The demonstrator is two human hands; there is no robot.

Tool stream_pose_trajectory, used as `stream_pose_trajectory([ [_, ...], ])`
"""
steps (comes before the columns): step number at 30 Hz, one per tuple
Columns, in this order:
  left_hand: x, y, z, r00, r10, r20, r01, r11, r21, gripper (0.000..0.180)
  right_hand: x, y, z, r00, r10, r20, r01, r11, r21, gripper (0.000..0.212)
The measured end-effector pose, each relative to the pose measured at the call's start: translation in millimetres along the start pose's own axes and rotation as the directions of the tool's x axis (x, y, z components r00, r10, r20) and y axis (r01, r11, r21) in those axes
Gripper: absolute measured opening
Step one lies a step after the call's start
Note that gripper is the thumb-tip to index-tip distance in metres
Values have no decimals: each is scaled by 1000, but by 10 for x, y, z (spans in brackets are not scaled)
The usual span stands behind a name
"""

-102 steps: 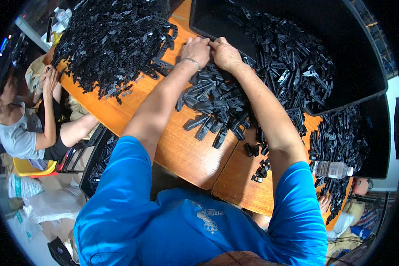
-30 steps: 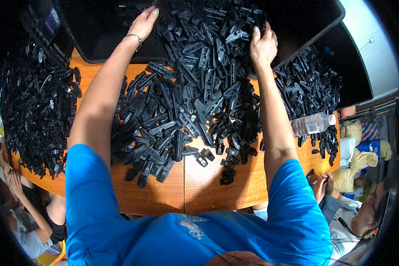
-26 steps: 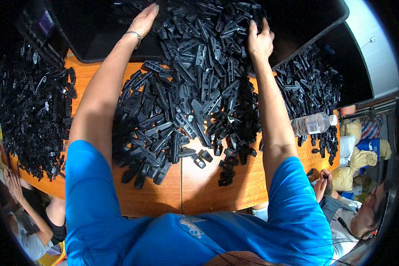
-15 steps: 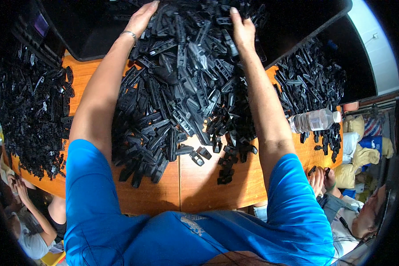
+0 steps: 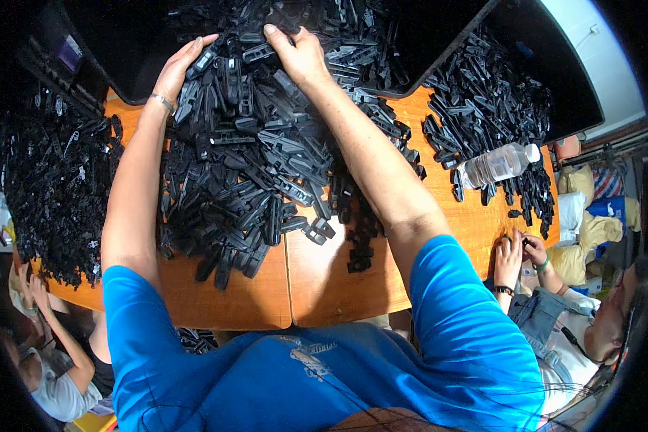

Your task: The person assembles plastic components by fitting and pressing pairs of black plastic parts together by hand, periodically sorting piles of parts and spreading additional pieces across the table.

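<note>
A large heap of slim black plastic parts (image 5: 245,155) lies before me, between my forearms. My left hand (image 5: 186,66) rests along the heap's far left side, its fingers stretched out and close together, pointing away from me. On the far right side of it, my right hand (image 5: 300,59) reaches over the parts with its thumb apart from the fingers. Some of its fingertips are hidden. Parts lie between the two palms, but I see neither hand gripping a single one.
A black bin (image 5: 439,65) lies tipped behind the heap. More black parts spread in a left pile (image 5: 57,187) and a right pile (image 5: 482,101). A clear plastic bottle (image 5: 498,165) lies by the right pile. People sit at both sides of the wooden table (image 5: 252,309).
My right hand has moved left, over the heap. My left hand has come left and nearer, and the gap between my hands is smaller. The view has shifted somewhat.
</note>
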State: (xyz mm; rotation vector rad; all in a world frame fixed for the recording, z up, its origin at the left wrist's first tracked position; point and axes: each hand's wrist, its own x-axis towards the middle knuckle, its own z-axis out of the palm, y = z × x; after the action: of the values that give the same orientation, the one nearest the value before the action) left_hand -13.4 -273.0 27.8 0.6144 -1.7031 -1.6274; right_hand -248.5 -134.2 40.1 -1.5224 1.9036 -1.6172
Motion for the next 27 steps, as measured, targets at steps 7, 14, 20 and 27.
stream_pose_trajectory([
  [7, -527, 10, -237, 997, 82, 13, -82, 947, 312, 48, -473, -171, 121, 984, -33, 176, 50, 994, -92, 53],
  [14, -999, 170, -281, 997, 75, 13, -73, 894, 443, 46, -785, -388, -227, 834, -224, 504, 308, 947, -89, 61],
  [20, -1219, 205, -422, 998, 56, -14, -42, 868, 494, 45, -649, -96, -1224, 948, -214, 237, 301, 847, -438, 44],
  [27, -1193, -234, -474, 961, 270, -66, -170, 758, 630, 48, -401, 1011, -1445, 970, -177, -166, -24, 610, -792, 48],
])
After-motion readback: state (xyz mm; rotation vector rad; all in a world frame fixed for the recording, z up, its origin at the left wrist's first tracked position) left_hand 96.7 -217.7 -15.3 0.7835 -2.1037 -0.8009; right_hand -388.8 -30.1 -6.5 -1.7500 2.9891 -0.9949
